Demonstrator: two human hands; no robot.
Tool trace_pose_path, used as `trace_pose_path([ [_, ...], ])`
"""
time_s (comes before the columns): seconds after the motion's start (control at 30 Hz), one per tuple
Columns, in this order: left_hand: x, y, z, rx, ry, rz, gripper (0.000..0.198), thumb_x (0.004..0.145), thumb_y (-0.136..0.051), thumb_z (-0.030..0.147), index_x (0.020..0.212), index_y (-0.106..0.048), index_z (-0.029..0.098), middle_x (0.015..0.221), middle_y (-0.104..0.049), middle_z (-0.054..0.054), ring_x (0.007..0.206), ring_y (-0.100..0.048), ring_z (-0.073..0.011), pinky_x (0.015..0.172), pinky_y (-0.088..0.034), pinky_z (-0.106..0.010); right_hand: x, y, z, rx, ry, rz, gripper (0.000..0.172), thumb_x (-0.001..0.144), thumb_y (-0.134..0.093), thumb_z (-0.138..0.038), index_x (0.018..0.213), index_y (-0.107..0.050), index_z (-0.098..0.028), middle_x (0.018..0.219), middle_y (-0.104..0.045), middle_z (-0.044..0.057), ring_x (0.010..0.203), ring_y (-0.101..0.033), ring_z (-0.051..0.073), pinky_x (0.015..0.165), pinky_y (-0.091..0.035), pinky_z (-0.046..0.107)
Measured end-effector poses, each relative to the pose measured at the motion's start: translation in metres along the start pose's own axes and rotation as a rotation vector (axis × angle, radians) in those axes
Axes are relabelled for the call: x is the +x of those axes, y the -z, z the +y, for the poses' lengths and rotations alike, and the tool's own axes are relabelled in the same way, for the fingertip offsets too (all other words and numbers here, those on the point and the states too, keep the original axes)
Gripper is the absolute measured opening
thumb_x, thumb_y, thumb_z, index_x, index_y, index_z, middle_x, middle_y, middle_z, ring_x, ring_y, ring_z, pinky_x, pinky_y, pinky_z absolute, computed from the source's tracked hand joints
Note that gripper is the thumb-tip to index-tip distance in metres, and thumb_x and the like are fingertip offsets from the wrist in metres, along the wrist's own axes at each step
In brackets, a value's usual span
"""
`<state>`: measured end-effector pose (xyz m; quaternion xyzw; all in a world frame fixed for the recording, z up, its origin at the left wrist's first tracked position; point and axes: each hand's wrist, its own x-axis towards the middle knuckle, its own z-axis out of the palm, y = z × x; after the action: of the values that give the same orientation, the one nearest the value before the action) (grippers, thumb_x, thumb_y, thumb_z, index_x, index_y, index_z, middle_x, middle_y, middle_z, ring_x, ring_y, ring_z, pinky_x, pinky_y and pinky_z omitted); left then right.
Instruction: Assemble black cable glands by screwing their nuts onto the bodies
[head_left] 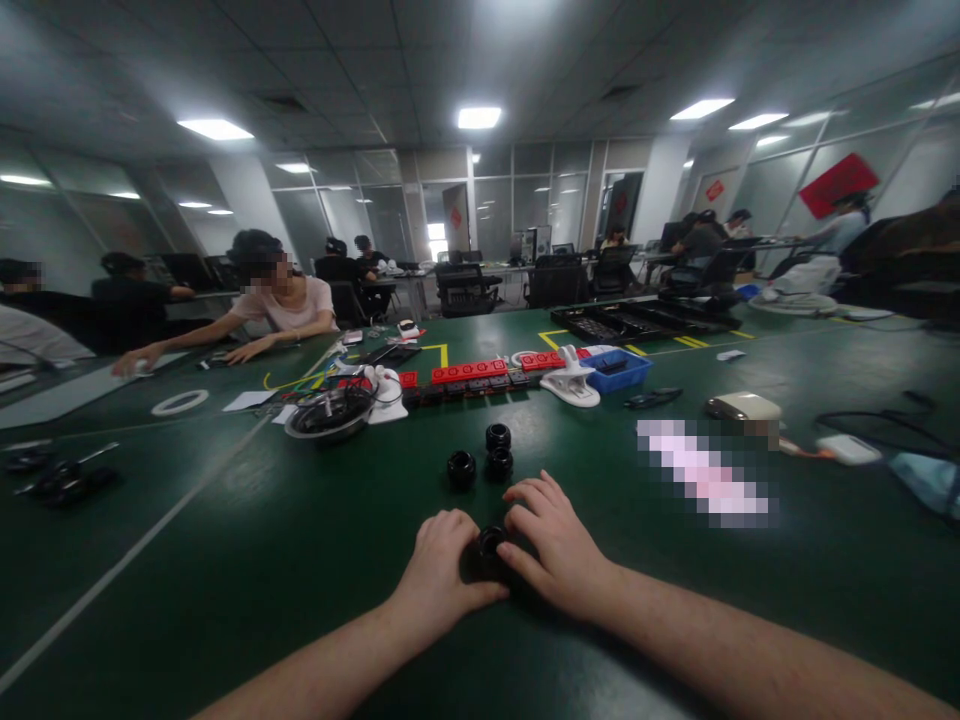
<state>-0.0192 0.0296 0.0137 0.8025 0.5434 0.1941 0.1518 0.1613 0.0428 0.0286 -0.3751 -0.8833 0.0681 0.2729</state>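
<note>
In front of me is a small black, round, ring-shaped part point(491, 542) with a hole in its top. My left hand point(442, 565) curls round its left side, fingertips behind it and thumb in front. From the right, my right hand point(555, 540) grips it too; the thumb touches its edge, while the other fingers arch over the table. The sides of the part are partly hidden by my fingers. Just beyond stand three similar black parts: one on the left point(461, 468), one at the right point(499, 462) and one behind that point(498, 436).
Across the green table point(337, 600) runs a row of red and black pieces point(471, 372). Beside it are a blue tray point(619, 372), a white stand point(571, 382) and a bowl of cables point(330, 412). A beige mouse-like device point(742, 408) lies right. A person point(285, 300) works at the far left.
</note>
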Motion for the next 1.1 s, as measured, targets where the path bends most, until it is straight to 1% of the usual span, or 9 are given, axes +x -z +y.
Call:
trace_pose_path([
  [0.1,0.0,0.0,0.0,-0.005,0.001,-0.005,0.041,0.058,-0.066,0.05,0.077,-0.05,0.017,0.08,-0.05,-0.001,0.077,-0.045,-0.0194,0.068,-0.034,-0.031,0.0,-0.001,0.001,0.037,-0.011,0.004,0.012,0.079,-0.048,-0.029,0.084,-0.052,-0.019,0.099,-0.05,0.006,0.098,-0.043,0.02,0.096,-0.024,0.047],
  [0.2,0.0,0.0,0.0,-0.014,0.0,-0.01,0.042,0.059,-0.064,0.052,0.078,-0.05,0.018,0.08,-0.05,-0.001,0.077,-0.045,-0.0195,0.068,-0.034,-0.031,0.0,-0.002,0.001,0.112,-0.016,0.006,0.01,0.08,-0.047,-0.025,0.085,-0.053,-0.018,0.094,-0.051,0.006,0.091,-0.045,0.019,0.086,-0.035,0.04],
  [0.3,0.0,0.0,-0.001,-0.011,-0.009,-0.007,0.042,0.059,-0.063,0.053,0.078,-0.051,0.018,0.08,-0.05,-0.001,0.077,-0.045,-0.0196,0.068,-0.034,-0.031,0.0,-0.004,0.001,0.201,-0.007,0.009,0.014,0.08,-0.046,-0.022,0.092,-0.052,-0.018,0.092,-0.053,0.006,0.088,-0.046,0.018,0.079,-0.04,0.035],
  [0.5,0.0,-0.002,-0.003,0.004,-0.019,0.001,0.042,0.059,-0.064,0.053,0.078,-0.05,0.018,0.08,-0.05,-0.001,0.077,-0.045,-0.0194,0.068,-0.034,-0.031,-0.001,-0.004,-0.001,0.262,0.065,-0.009,0.022,0.083,-0.04,-0.018,0.1,-0.052,-0.016,0.091,-0.058,0.006,0.086,-0.048,0.018,0.079,-0.039,0.035],
  [0.6,0.0,-0.002,-0.001,0.005,-0.013,-0.007,0.04,0.06,-0.063,0.051,0.077,-0.05,0.018,0.079,-0.05,-0.001,0.076,-0.045,-0.019,0.068,-0.034,-0.031,0.0,-0.004,-0.004,0.248,0.044,-0.017,0.022,0.083,-0.043,-0.024,0.1,-0.054,-0.016,0.089,-0.059,0.006,0.083,-0.049,0.018,0.077,-0.038,0.035],
  [0.73,-0.001,-0.001,0.002,0.037,-0.003,-0.025,0.029,0.063,-0.061,0.043,0.075,-0.051,0.019,0.079,-0.05,-0.001,0.075,-0.045,-0.019,0.068,-0.034,-0.031,0.002,-0.003,-0.012,0.172,-0.041,-0.03,0.036,0.067,-0.064,-0.041,0.093,-0.056,-0.017,0.084,-0.059,0.004,0.08,-0.049,0.019,0.073,-0.037,0.034],
  [0.8,-0.001,0.0,0.005,0.052,-0.008,-0.035,0.025,0.063,-0.061,0.038,0.077,-0.052,0.019,0.081,-0.05,-0.002,0.077,-0.045,-0.0196,0.07,-0.035,-0.032,0.003,-0.003,-0.017,0.132,-0.078,-0.039,0.035,0.063,-0.067,-0.04,0.088,-0.057,-0.018,0.083,-0.059,0.003,0.08,-0.049,0.019,0.073,-0.037,0.034],
  [0.87,-0.002,0.001,0.007,0.058,-0.006,-0.041,0.024,0.062,-0.061,0.035,0.079,-0.053,0.02,0.081,-0.05,-0.002,0.078,-0.045,-0.02,0.072,-0.035,-0.033,0.004,-0.002,-0.02,0.109,-0.091,-0.048,0.031,0.065,-0.066,-0.037,0.087,-0.057,-0.018,0.083,-0.059,0.003,0.081,-0.048,0.019,0.073,-0.037,0.033],
  [1.1,-0.002,0.004,0.012,0.046,0.016,-0.056,0.022,0.061,-0.061,0.029,0.078,-0.053,0.02,0.082,-0.05,-0.002,0.077,-0.045,-0.02,0.072,-0.036,-0.033,0.002,0.0,-0.021,0.069,-0.082,-0.072,0.031,0.067,-0.064,-0.036,0.09,-0.055,-0.018,0.085,-0.058,0.002,0.082,-0.048,0.018,0.075,-0.036,0.033],
])
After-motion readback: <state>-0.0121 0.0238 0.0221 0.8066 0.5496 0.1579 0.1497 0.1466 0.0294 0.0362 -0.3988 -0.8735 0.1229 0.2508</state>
